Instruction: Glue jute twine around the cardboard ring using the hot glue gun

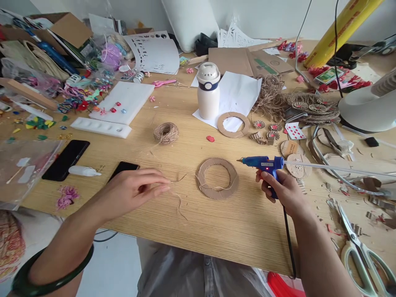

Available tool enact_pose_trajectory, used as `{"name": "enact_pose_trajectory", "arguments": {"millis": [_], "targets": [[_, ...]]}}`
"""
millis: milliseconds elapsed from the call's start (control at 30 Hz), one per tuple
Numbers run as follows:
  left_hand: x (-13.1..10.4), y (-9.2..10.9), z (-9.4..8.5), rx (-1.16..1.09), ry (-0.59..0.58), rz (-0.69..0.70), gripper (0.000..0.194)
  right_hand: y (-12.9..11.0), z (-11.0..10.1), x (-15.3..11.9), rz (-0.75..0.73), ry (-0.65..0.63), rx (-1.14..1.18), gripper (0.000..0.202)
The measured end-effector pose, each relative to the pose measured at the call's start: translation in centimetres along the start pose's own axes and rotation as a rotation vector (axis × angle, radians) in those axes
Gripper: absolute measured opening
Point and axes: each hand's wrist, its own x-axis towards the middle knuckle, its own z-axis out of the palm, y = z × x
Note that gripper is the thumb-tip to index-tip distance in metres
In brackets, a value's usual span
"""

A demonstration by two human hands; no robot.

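Note:
My right hand (278, 187) is closed around the grip of a blue hot glue gun (262, 162), its small red light lit and its nozzle pointing left. A long clear glue stick (324, 165) sticks out of the gun's back. Between my hands a cardboard ring (233, 175) lies flat on the table, with thin twine across its left and lower parts. My left hand (139, 185), left of the ring, pinches a short piece of twine (180, 178) between thumb and fingers. Another loose strand (180, 206) hangs or lies just below the fingertips.
A ball of twine (166, 133), a white bottle (208, 97) and a second cardboard ring (221, 123) stand beyond my hands. Phones (66, 160) lie at left. Scissors (354, 235) and cardboard scraps are at right. The gun's black cord (289, 243) drops over the front edge.

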Motion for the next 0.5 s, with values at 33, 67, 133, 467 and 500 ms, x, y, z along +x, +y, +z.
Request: {"name": "enact_pose_trajectory", "arguments": {"millis": [33,67,133,467,500], "targets": [[1.3,-0.4,0.5,-0.031,-0.008,-0.030,0.029,0.0,0.0,0.0,0.001,0.001,0.002,0.044],[2.6,-0.9,0.9,-0.037,0.052,-0.104,0.033,0.1,0.0,0.0,0.001,0.003,0.006,0.044],[4.9,-2.1,1.3,0.127,0.294,-0.354,0.035,0.1,-0.1,0.1,-0.002,0.012,0.016,0.045],[12.1,-5.5,2.4,0.388,0.337,-0.578,0.025,-0.2,0.0,0.2,-0.030,0.054,0.034,0.044],[12.1,-5.7,2.3,0.373,0.340,-0.563,0.024,-0.3,0.0,0.1,-0.029,0.059,0.035,0.044]]}}
